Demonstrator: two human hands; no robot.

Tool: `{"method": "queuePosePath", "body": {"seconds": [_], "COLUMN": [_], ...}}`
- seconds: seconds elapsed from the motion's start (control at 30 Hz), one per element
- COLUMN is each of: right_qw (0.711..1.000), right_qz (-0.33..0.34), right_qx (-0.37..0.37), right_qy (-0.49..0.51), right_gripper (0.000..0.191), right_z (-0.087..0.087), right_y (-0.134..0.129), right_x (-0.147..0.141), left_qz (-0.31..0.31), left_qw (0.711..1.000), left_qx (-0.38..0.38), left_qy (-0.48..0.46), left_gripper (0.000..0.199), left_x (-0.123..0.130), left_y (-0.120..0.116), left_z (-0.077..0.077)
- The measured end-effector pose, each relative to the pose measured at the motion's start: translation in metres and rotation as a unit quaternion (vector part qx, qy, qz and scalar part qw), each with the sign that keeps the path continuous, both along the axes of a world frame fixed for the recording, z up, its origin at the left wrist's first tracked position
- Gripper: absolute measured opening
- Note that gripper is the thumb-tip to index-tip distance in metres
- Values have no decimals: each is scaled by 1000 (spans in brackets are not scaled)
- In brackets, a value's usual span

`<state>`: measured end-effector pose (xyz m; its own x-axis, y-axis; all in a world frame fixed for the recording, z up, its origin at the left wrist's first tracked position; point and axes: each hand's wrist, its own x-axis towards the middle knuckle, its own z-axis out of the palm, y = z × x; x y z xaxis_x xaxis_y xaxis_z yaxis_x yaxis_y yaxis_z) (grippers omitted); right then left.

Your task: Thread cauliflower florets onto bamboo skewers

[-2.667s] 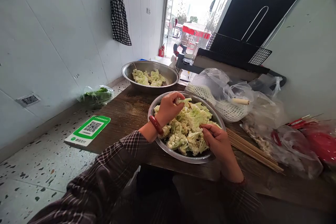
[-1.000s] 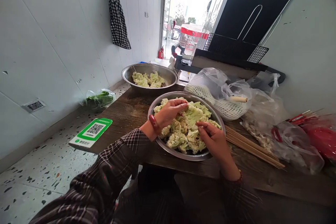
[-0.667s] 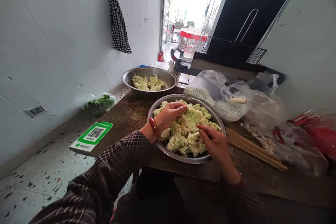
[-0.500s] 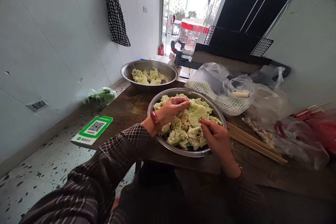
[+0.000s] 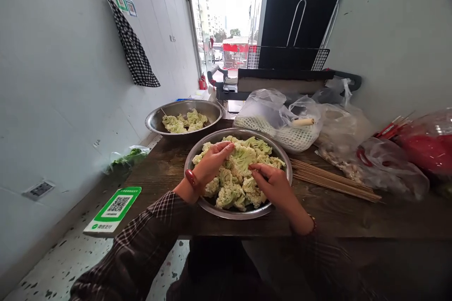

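Observation:
My left hand [image 5: 216, 161], with a dark red bangle at the wrist, grips a pale green-white cauliflower floret [image 5: 243, 157] by its left side. At the floret's lower right, my right hand [image 5: 270, 181] is closed in a pinch; what sits between its fingertips is too small to make out. Both hands are over a round metal basin [image 5: 236, 215] heaped with cauliflower pieces [image 5: 229, 194]. To the right of the basin lies a bundle of thin bamboo skewers [image 5: 335, 181].
A second metal basin [image 5: 151, 124] behind holds cauliflower with thin sticks in it. Plastic bags [image 5: 271, 101] crowd the table's back right. A green QR-code card [image 5: 115, 209] lies at the left edge. Leafy greens in a bag [image 5: 129, 157] rest below, by the wall.
The camera view has turned, shifting the scene leftward and slightly down. Both hands keep nearly the same hold at the floret over the basin.

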<state>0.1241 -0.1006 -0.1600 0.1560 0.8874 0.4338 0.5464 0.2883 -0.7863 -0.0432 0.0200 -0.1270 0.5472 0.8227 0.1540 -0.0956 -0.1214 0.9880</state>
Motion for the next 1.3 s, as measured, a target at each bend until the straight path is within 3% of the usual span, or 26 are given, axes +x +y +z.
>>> {"method": "queuePosePath", "body": {"seconds": [0.2, 0.33, 0.53, 0.63, 0.77, 0.83, 1.03, 1.3], "right_qw": [998, 996, 990, 988, 989, 990, 990, 991], "right_qz": [-11, -17, -25, -24, -15, -13, -15, -14], "right_qx": [19, 5, 5, 4, 0, 0, -7, -2], "right_qy": [54, 84, 135, 150, 144, 142, 142, 136], "right_gripper": [24, 27, 31, 33, 32, 32, 35, 34], "right_z": [0, -1, -3, -3, -3, -3, -2, -8], "right_y": [1, 2, 4, 4, 3, 2, 1, 1], "right_x": [3, 6, 8, 9, 9, 9, 9, 9], "left_qz": [87, 144, 187, 174, 84, 65, 80, 41], "left_qw": [989, 956, 916, 866, 760, 736, 748, 730], "left_qx": [93, 198, 292, 365, 441, 453, 456, 459], "left_qy": [71, 161, 203, 294, 471, 499, 476, 505], "left_gripper": [48, 44, 42, 31, 21, 22, 20, 17], "left_x": [3, 5, 4, 1, 2, 3, 3, 9], "left_y": [3, 9, 16, 22, 25, 23, 21, 11], "left_z": [2, 1, -2, -8, -14, -15, -15, -14]}}
